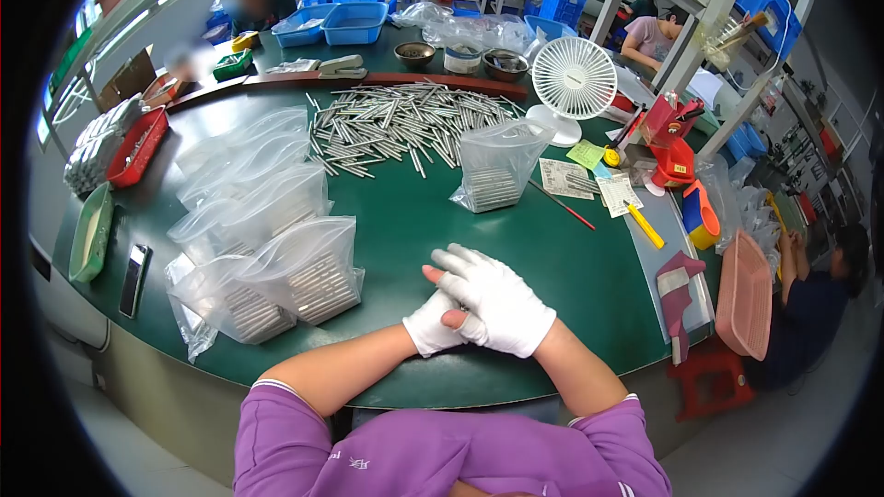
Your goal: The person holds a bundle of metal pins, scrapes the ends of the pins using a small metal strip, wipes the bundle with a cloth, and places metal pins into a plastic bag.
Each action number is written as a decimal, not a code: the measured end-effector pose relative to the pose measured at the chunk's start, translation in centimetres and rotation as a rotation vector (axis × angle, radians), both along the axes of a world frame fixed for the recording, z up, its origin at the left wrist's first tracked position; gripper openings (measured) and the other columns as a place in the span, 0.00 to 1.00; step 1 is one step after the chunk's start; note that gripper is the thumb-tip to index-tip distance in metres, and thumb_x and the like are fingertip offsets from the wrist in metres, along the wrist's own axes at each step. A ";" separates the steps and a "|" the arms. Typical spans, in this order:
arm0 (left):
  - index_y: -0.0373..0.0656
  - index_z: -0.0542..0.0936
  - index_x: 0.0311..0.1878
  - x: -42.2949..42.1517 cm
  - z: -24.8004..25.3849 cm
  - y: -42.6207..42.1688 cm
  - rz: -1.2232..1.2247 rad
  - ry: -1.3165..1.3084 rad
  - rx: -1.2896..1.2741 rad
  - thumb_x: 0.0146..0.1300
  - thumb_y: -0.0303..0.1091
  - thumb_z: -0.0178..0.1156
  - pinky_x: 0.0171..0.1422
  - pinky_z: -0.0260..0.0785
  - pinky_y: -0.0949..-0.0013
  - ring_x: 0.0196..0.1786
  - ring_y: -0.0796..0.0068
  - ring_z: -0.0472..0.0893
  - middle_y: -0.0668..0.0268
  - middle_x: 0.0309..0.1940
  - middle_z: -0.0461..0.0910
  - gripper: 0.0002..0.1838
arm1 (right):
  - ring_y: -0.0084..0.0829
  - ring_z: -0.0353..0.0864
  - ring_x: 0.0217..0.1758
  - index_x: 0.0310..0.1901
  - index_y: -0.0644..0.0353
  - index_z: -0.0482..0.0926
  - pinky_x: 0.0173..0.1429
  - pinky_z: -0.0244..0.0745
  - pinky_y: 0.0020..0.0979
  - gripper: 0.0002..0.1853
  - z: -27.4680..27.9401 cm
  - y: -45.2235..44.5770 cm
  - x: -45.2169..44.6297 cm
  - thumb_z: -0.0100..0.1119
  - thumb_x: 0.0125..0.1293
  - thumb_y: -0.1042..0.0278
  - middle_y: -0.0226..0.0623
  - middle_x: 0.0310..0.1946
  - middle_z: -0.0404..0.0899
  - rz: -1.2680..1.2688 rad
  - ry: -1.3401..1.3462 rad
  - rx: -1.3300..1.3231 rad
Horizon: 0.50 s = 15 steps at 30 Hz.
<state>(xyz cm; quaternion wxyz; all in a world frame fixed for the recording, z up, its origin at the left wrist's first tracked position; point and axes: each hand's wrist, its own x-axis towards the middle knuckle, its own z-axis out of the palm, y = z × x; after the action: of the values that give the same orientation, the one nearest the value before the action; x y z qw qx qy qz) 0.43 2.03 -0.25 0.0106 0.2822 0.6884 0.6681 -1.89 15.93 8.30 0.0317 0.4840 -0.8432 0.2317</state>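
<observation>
My left hand [433,320] and my right hand [493,299] wear white gloves with bare thumb tips and rest together above the green table [414,221]. The right hand lies over the left and hides most of its fingers. The right hand's fingers lie together, pointing up and left; whether anything is between the hands is hidden. Farther off stands a clear bag [497,170] of metal rods. To the left are several filled clear bags [313,276]. A heap of loose metal rods [405,124] lies beyond.
A white fan [573,83] stands behind the bag. Paper slips [619,195], a red pen [564,206] and a yellow cutter [645,225] lie right. A phone [134,281] and green tray [91,235] lie left. A person [810,304] sits at far right; others are farther back.
</observation>
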 end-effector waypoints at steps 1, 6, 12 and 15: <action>0.39 0.67 0.60 -0.5 0.2 0.0 -0.123 -0.218 0.014 0.52 0.23 0.66 0.63 0.67 0.64 0.56 0.65 0.74 0.58 0.54 0.73 0.31 | 0.55 0.63 0.69 0.66 0.60 0.67 0.71 0.57 0.47 0.41 -0.6 1.0 -0.6 0.35 0.67 0.30 0.54 0.65 0.65 -0.036 -0.096 -0.029; 0.39 0.74 0.49 -0.2 1.2 0.6 -0.032 -0.304 0.050 0.53 0.24 0.66 0.49 0.73 0.72 0.42 0.78 0.78 0.68 0.38 0.78 0.19 | 0.60 0.60 0.69 0.68 0.59 0.64 0.72 0.54 0.50 0.41 -1.4 3.4 -2.5 0.38 0.67 0.31 0.57 0.66 0.62 -0.352 0.119 -0.198; 0.42 0.54 0.73 -1.2 -6.7 0.4 -0.045 0.284 0.141 0.53 0.35 0.71 0.73 0.57 0.60 0.71 0.63 0.62 0.54 0.68 0.61 0.48 | 0.53 0.66 0.67 0.60 0.56 0.74 0.70 0.59 0.51 0.38 0.5 -0.8 0.5 0.37 0.66 0.30 0.49 0.61 0.70 0.090 0.119 0.123; 0.39 0.69 0.58 -0.3 1.4 -0.1 -0.126 -0.376 -0.030 0.54 0.24 0.65 0.58 0.71 0.68 0.51 0.69 0.77 0.60 0.48 0.77 0.27 | 0.58 0.62 0.68 0.63 0.60 0.70 0.71 0.58 0.46 0.42 -1.4 2.1 -1.9 0.32 0.66 0.28 0.54 0.63 0.66 -0.144 -0.057 -0.023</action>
<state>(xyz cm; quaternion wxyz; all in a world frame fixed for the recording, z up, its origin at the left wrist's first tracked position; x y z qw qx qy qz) 0.15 1.92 1.15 0.1850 0.1947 0.6653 0.6966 -3.80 18.04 6.87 0.0298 0.4147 -0.8738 0.2523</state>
